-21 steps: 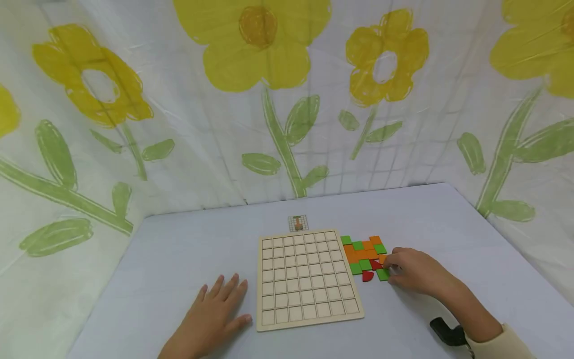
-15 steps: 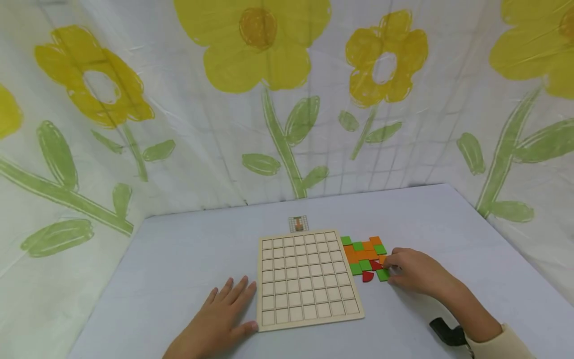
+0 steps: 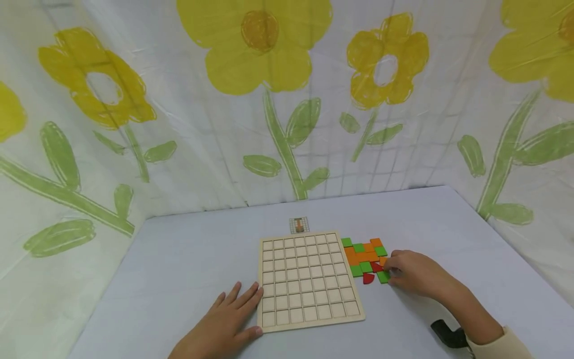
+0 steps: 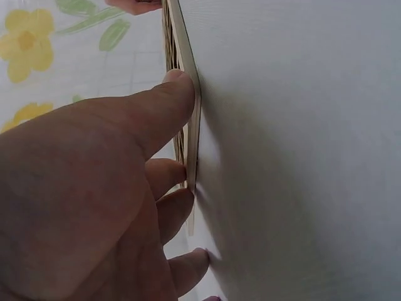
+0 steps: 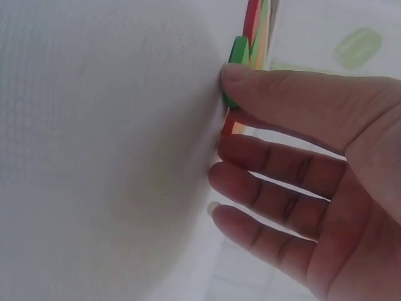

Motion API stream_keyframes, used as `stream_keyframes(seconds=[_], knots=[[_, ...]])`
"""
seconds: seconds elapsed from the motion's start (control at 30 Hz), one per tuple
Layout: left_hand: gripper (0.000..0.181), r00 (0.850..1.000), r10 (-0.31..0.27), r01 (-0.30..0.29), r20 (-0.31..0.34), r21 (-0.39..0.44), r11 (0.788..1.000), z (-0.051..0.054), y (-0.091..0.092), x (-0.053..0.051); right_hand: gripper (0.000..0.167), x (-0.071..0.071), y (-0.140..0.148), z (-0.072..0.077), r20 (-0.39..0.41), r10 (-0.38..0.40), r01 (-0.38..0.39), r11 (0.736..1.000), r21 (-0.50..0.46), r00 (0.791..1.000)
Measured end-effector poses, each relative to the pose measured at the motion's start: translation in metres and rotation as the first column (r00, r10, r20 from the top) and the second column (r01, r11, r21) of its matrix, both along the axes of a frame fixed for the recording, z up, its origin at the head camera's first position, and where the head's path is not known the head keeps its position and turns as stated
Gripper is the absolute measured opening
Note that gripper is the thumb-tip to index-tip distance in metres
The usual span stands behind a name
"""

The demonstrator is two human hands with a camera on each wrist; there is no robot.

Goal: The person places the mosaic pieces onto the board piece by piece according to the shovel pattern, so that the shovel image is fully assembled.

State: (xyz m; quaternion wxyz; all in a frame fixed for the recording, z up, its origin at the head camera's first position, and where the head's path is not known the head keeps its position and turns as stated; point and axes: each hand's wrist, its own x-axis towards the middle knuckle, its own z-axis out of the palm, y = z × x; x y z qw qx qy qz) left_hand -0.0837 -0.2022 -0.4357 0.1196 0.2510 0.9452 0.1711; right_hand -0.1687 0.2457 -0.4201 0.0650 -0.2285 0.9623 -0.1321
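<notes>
Board (image 3: 304, 272) touched by spread left hand (image 3: 219, 325); bent right hand (image 3: 417, 273) touches tiles (image 3: 367, 257).

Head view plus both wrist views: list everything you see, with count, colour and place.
Table: one, white, under everything
Board: one, pale wood, gridded, between the hands
Card: one, gridded with orange-brown picture, beyond the board
Green tiles: at least six, right of the board
Orange tiles: several, seams unclear, among the green
Red tiles: at least two, near side
Backdrop: white, yellow flowers, behind table
Black object: one, by right forearm
Sleeve: one, cream, right forearm
Left hand: one, touching board's left edge
Right hand: one, thumb against a green tile
</notes>
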Motion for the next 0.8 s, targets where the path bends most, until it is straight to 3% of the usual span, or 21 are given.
stream_keyframes(seconds=[0.5, 0.8], knots=[[0.083, 1.0, 0.019, -0.019, 0.002, 0.026, 0.999, -0.0071, -0.0004, -0.0007, 0.019, -0.0029, 0.0036, 0.0025, 0.023, 0.029, -0.028, 0.998, -0.056, 0.999], [0.08, 1.0, 0.016, -0.016, -0.002, 0.02, 1.0, -0.0032, 0.0021, 0.0003, 0.017, -0.005, -0.0007, 0.0038, 0.017, 0.049, -0.047, 0.995, -0.091, 0.999]])
